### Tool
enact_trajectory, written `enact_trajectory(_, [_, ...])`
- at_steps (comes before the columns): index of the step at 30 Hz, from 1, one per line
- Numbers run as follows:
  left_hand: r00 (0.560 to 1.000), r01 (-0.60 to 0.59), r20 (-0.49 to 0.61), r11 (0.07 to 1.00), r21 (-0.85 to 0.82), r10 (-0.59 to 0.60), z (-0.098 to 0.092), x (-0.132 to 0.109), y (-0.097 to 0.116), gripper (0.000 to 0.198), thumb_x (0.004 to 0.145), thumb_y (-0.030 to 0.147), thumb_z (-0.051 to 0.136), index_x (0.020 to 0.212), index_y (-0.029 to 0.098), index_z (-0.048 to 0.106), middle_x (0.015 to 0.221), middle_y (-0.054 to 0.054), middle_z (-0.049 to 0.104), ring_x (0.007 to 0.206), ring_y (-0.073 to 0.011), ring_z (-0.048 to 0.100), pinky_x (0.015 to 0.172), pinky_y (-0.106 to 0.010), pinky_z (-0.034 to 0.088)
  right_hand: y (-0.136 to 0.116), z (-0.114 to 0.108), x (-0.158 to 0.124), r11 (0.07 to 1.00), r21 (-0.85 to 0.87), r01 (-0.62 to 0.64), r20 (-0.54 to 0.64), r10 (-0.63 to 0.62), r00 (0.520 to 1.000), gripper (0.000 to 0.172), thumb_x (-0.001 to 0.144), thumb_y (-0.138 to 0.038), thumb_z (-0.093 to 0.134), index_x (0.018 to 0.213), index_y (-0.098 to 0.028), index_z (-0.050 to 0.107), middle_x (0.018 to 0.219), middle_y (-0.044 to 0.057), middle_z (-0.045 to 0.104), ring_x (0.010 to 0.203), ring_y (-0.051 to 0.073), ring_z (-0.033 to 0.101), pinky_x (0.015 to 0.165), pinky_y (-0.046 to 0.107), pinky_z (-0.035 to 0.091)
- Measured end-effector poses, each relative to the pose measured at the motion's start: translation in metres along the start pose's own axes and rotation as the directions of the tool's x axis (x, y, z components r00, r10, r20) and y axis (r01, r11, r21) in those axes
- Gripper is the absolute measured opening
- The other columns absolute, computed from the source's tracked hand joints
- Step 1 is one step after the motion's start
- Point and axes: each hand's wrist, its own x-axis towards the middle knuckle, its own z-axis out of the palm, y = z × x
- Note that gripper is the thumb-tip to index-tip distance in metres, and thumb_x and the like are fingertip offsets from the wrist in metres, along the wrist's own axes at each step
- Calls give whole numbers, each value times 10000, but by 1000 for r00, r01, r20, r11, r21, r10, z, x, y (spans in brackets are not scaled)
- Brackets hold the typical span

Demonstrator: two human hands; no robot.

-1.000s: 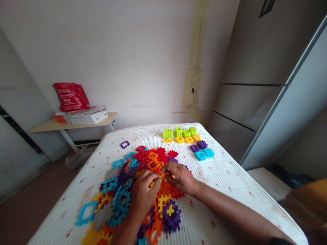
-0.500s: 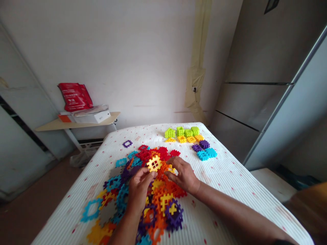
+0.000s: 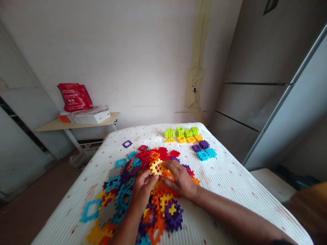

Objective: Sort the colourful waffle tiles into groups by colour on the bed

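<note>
My left hand (image 3: 143, 185) is closed on a yellow square interlocking piece (image 3: 156, 167) with a window-like lattice, pinched at its lower left edge. The piece is tilted up above a mixed pile of toothed plastic pieces (image 3: 123, 198). On the other side, my right hand (image 3: 180, 178) has its thumb and fingers apart, and its index fingertip reaches the yellow piece's right edge. Orange and yellow bits of the pile show through that gap. Beneath both hands lie orange, purple, red, blue and yellow pieces, partly hidden by the hands and forearms.
Sorted green stacks (image 3: 180, 131), yellow stacks (image 3: 191, 139), purple stacks (image 3: 204, 144) and blue stacks (image 3: 211, 152) stand at the table's far right. A purple frame piece (image 3: 127, 144) lies alone at far left. A fridge (image 3: 252, 102) rises beyond the right edge.
The yellow piece has moved slightly right and down in my left hand. My right hand has come closer, from beside the piece to its right edge. More pieces show behind the right hand.
</note>
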Motion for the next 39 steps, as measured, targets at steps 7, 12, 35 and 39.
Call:
enact_trajectory(7, [999, -4, 44, 1000, 3, 4, 0, 1, -3, 265, 694, 408, 639, 739, 148, 646, 680, -4, 638, 691, -169, 577, 637, -234, 446, 2, 6, -1, 999, 31, -31, 8, 31, 999, 407, 834, -412, 577, 1156, -170, 523, 1061, 129, 592, 973, 221, 561, 822, 369, 501])
enact_trajectory(12, [998, -21, 61, 1000, 0, 21, -1, 1, -5, 306, 727, 412, 611, 856, 143, 678, 729, -13, 662, 738, -180, 591, 681, -245, 453, 0, 5, 2, 985, 83, -153, 21, 151, 988, 394, 788, -434, 625, 1049, -143, 574, 979, 114, 615, 903, 213, 581, 787, 351, 502])
enact_trajectory(35, [999, 20, -37, 1000, 18, -19, 0, 6, -16, 403, 677, 505, 627, 852, 146, 684, 870, -93, 714, 885, -252, 658, 833, -335, 505, 158, -63, 35, 442, -633, -636, -217, 687, 694, 331, 820, -315, 527, 1117, -193, 607, 1146, 97, 607, 1058, 216, 530, 812, 294, 427])
enact_trajectory(39, [998, 37, -47, 999, 10, -36, 0, 5, -14, 408, 652, 516, 642, 826, 150, 686, 840, -87, 715, 876, -258, 661, 831, -341, 510, 170, -60, 39, 366, -679, -637, -186, 752, 632, 310, 831, -330, 502, 1096, -206, 606, 1124, 91, 614, 1054, 216, 532, 742, 280, 434])
